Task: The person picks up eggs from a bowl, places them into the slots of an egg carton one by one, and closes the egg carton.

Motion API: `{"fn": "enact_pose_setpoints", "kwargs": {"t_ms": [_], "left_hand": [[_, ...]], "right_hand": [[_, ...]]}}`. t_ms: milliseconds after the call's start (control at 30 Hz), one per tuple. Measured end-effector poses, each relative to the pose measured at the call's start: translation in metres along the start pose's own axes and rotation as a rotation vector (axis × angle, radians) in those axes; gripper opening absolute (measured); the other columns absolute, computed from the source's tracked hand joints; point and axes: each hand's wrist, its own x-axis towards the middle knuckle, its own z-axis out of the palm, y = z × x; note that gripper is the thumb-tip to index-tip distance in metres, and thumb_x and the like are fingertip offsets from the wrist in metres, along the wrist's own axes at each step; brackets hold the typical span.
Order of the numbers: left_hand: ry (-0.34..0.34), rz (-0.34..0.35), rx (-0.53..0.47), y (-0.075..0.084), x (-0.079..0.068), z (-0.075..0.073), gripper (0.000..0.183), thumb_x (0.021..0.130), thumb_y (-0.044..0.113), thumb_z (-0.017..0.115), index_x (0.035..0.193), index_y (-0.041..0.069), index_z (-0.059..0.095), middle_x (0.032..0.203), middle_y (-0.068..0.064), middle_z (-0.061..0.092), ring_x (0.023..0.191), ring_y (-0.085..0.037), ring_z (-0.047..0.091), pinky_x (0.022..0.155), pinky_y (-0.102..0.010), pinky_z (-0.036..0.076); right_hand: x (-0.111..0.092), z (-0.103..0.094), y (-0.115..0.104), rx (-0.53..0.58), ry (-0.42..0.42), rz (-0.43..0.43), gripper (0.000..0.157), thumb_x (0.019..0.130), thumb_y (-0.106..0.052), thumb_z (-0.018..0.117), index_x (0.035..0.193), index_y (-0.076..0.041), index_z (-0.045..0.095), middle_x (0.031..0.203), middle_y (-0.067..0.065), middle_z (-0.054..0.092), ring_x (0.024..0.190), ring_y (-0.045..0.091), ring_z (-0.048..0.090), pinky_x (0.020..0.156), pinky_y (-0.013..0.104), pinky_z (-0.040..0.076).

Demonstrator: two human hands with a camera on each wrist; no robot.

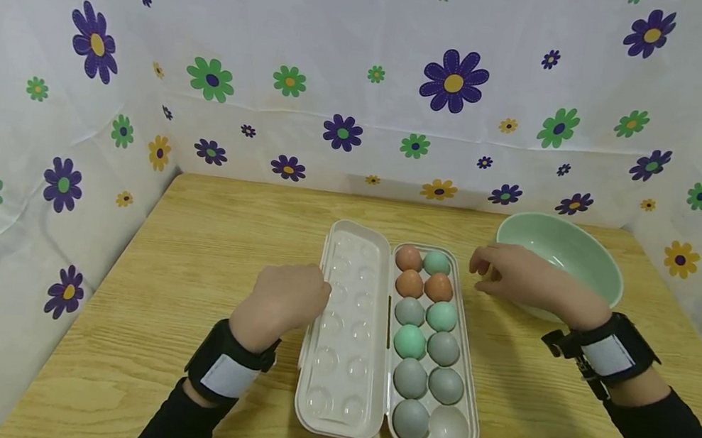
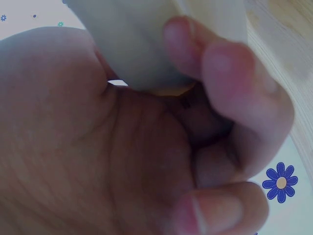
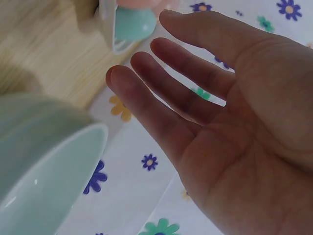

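A white plastic egg carton (image 1: 339,417) lies opened out on the table, its lid to the left of the egg tray. Coloured eggs (image 1: 409,378) in orange, green and grey fill the tray, except for the front right cup (image 1: 450,427), which holds none. My left hand (image 1: 281,301) grips the left edge of the lid; in the left wrist view its curled fingers (image 2: 239,83) come round the pale plastic. Between the tray and the green bowl (image 1: 608,275), my right hand (image 1: 525,274) hovers with loosely bent fingers and holds nothing. The bowl's inside is partly hidden behind that hand.
The wooden table (image 1: 214,233) carries the carton in its middle and the bowl at the back right. A white flower-print cloth (image 1: 318,44) hangs behind the table and along both sides.
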Motion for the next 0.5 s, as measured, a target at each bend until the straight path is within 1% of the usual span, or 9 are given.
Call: {"fn": "enact_pose_setpoints", "kwargs": {"t_ms": [133, 233, 333, 500], "left_hand": [[0.001, 0.015, 0.024, 0.000, 0.001, 0.000, 0.035, 0.106, 0.020, 0.045, 0.084, 0.005, 0.069, 0.065, -0.002, 0.049, 0.057, -0.017, 0.049, 0.051, -0.031, 0.039], [0.000, 0.017, 0.026, 0.000, 0.001, 0.001, 0.036, 0.106, 0.021, 0.045, 0.084, 0.005, 0.069, 0.066, -0.002, 0.049, 0.057, -0.017, 0.049, 0.051, -0.032, 0.040], [0.005, 0.007, 0.005, 0.000, 0.001, 0.001, 0.038, 0.106, 0.021, 0.044, 0.082, 0.005, 0.068, 0.065, -0.002, 0.050, 0.057, -0.018, 0.050, 0.051, -0.031, 0.039], [0.021, -0.003, -0.018, -0.001, 0.000, 0.001, 0.040, 0.106, 0.022, 0.042, 0.079, 0.006, 0.067, 0.064, -0.003, 0.051, 0.057, -0.018, 0.052, 0.051, -0.032, 0.041]], "right_hand": [[0.003, -0.008, 0.013, -0.025, 0.012, 0.000, 0.010, 0.092, -0.013, 0.071, 0.099, -0.006, 0.067, 0.089, 0.003, 0.067, 0.081, 0.015, 0.060, 0.075, 0.037, 0.052], [0.003, -0.015, 0.022, -0.027, 0.006, 0.019, 0.007, 0.092, -0.012, 0.070, 0.094, -0.006, 0.066, 0.084, 0.001, 0.064, 0.077, 0.014, 0.055, 0.071, 0.035, 0.048], [0.004, -0.022, 0.033, -0.037, 0.002, 0.036, 0.005, 0.092, -0.010, 0.070, 0.092, -0.006, 0.066, 0.083, 0.001, 0.063, 0.076, 0.014, 0.053, 0.069, 0.033, 0.047], [0.008, -0.027, 0.057, -0.072, -0.013, 0.062, 0.005, 0.091, -0.010, 0.070, 0.091, -0.007, 0.066, 0.087, 0.003, 0.065, 0.078, 0.016, 0.056, 0.069, 0.034, 0.048]]}}
